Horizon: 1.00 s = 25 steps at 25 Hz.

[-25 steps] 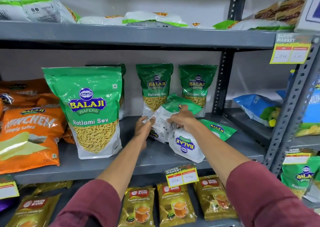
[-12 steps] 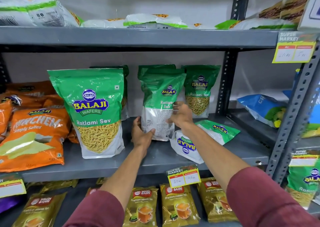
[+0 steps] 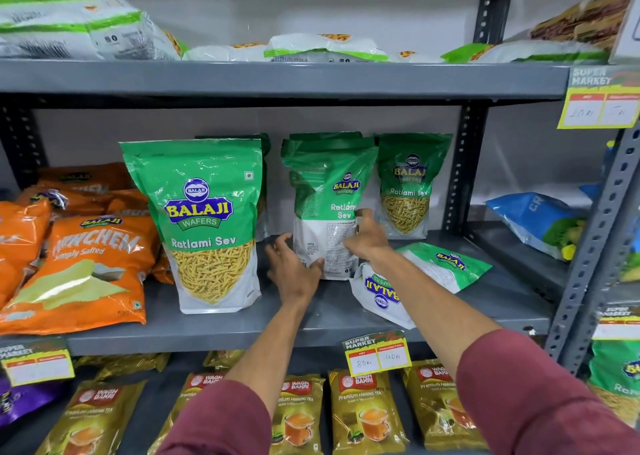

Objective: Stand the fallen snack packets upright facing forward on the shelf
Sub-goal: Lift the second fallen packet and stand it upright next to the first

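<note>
Hands frame the green sev packet [image 3: 327, 205] standing upright on the middle shelf [image 3: 242, 330], its printed back panel turned toward us: the left hand [image 3: 294, 267] cups the lower left edge with its thumb across the bottom, and the right hand [image 3: 367, 239] clasps the right side, fingers wrapped onto the face. Just to the right, another green packet [image 3: 426, 274] lies flat on the shelf, beside the right forearm.
</note>
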Available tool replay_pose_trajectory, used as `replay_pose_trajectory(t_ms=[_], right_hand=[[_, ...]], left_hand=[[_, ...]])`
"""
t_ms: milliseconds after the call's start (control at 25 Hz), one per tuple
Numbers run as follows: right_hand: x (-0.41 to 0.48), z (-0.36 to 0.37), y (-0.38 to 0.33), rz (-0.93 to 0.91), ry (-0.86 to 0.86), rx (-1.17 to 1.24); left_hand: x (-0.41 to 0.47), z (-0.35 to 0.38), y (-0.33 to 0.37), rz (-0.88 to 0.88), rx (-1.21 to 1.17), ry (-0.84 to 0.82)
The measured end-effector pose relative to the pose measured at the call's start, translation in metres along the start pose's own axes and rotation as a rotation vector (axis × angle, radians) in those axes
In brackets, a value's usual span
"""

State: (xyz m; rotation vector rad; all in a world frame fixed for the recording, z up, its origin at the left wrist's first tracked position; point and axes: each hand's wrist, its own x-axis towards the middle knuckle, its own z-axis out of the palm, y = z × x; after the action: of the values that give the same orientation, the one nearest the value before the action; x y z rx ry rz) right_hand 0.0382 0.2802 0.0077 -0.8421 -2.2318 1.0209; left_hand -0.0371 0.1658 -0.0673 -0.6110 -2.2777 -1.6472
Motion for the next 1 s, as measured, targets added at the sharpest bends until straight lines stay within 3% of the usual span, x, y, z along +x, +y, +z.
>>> replay_pose_trajectory(t_ms=[120,200,360,520,640,720,880,920,1000], right_hand=[[-0.002,0.001,-0.001,-0.026,0.003,-0.064],[-0.006,0.001,-0.004,-0.062,0.013,-0.109],[-0.022,0.002,-0.009,-0.245,-0.020,-0.130],[-0.038,0.007,-0.011,-0.434,-0.296,-0.087],[-0.042,0.002,-0.016,-0.505,-0.427,-0.079],[-0.040,-0.005,-0.018,-0.526,-0.270,0.052],[-0.020,-0.017,-0.017,-0.378,0.273,0.290],[-0.011,-0.017,-0.014,-0.289,0.269,0.320],[0.004,-0.013,-0.008,-0.075,0.058,0.340]], left_hand=[[-0.005,-0.004,0.004,0.270,-0.018,0.044],[-0.012,-0.006,0.009,0.332,-0.076,-0.021],[-0.017,-0.007,0.010,0.210,-0.226,-0.072],[-0.007,-0.017,-0.001,0.081,-0.230,-0.289],[0.001,-0.017,-0.005,0.061,-0.215,-0.260],[0.005,-0.016,-0.009,0.048,-0.116,-0.185],[0.011,-0.015,-0.014,-0.122,-0.143,-0.100],[0.012,-0.013,-0.014,-0.163,-0.156,-0.106],[0.013,-0.010,-0.015,-0.175,-0.159,-0.122]])
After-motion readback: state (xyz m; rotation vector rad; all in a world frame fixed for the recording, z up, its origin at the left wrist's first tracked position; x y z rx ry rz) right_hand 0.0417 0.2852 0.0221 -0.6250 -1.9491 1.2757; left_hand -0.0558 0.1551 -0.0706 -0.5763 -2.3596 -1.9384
